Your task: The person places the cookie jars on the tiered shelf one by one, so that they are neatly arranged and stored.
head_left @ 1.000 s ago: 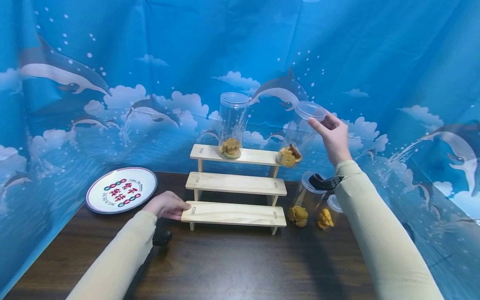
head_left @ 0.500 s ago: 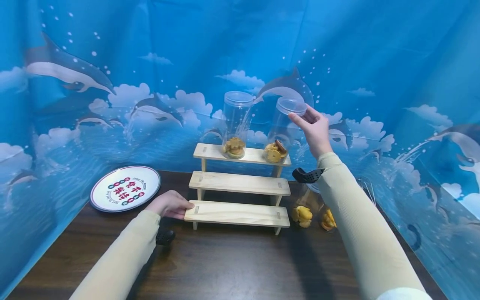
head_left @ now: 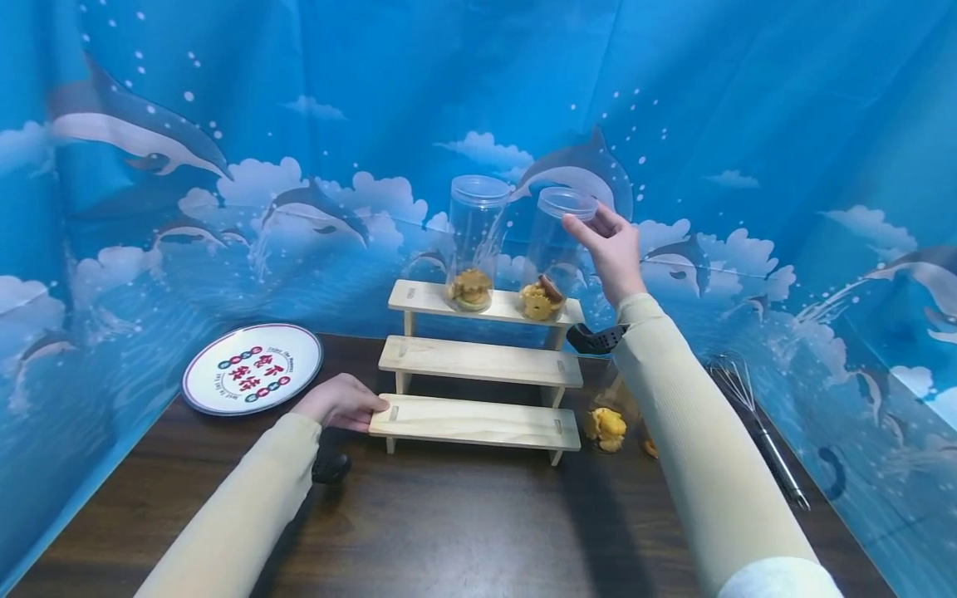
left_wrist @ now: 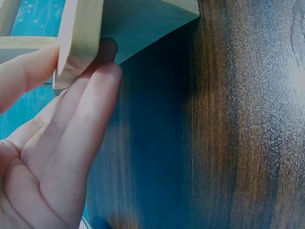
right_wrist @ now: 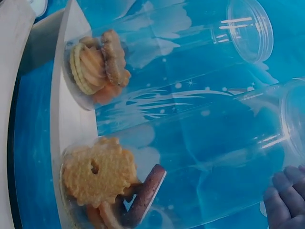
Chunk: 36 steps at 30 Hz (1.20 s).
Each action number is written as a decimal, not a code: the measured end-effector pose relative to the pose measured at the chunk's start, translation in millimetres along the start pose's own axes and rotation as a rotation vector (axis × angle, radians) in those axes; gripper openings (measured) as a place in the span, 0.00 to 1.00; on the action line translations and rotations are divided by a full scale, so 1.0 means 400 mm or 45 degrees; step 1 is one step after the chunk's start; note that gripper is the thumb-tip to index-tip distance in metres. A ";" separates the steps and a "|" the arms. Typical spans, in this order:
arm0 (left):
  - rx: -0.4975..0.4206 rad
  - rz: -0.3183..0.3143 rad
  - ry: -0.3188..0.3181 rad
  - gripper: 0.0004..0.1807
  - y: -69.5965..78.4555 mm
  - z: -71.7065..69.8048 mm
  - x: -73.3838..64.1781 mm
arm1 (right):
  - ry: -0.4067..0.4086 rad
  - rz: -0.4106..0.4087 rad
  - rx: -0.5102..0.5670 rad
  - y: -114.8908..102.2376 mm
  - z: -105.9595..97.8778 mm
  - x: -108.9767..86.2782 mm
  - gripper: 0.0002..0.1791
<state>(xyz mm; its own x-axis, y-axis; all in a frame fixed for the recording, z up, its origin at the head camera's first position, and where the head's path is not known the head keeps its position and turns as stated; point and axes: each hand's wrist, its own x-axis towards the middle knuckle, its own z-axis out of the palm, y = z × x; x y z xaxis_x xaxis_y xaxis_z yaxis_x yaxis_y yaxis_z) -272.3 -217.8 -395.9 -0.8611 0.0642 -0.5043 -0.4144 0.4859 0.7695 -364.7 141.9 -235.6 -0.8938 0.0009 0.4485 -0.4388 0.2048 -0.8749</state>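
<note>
A three-tier wooden display stand (head_left: 480, 362) stands on the table. My left hand (head_left: 340, 402) pinches the left end of its lowest board, thumb on top and fingers underneath, as the left wrist view also shows. My right hand (head_left: 615, 253) grips a tall clear jar (head_left: 544, 253) near its lid. Cookies (right_wrist: 100, 174) and a brown piece lie in the bottom of that jar. Its base is at the right part of the top board; full contact I cannot tell. Left of it, a matching jar (head_left: 474, 237) stands upright on the same board, with cookies (right_wrist: 97, 69) inside.
A round white plate with red lettering (head_left: 252, 370) lies at the back left of the dark wooden table (head_left: 449, 531). Right of the stand are jarred yellow snacks (head_left: 606, 429), partly behind my right sleeve. A whisk (head_left: 766, 444) lies near the right edge. A dolphin-print curtain (head_left: 359, 100) hangs behind.
My right hand has moved left with the jar, from beyond the top board's right end to over that board. The left hand keeps its grip. The whisk has come into fuller view.
</note>
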 end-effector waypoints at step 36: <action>-0.012 0.009 -0.005 0.19 0.005 0.008 -0.007 | -0.139 -0.040 -0.023 0.017 -0.135 -0.067 0.38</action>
<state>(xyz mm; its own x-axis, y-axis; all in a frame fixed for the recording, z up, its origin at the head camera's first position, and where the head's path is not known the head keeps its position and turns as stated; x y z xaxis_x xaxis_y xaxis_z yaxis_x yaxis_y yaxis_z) -269.8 -214.2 -394.4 -0.8627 0.0711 -0.5007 -0.4114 0.4770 0.7767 -338.6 196.1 -243.5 -0.8847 -0.1125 0.4524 -0.4661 0.2210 -0.8567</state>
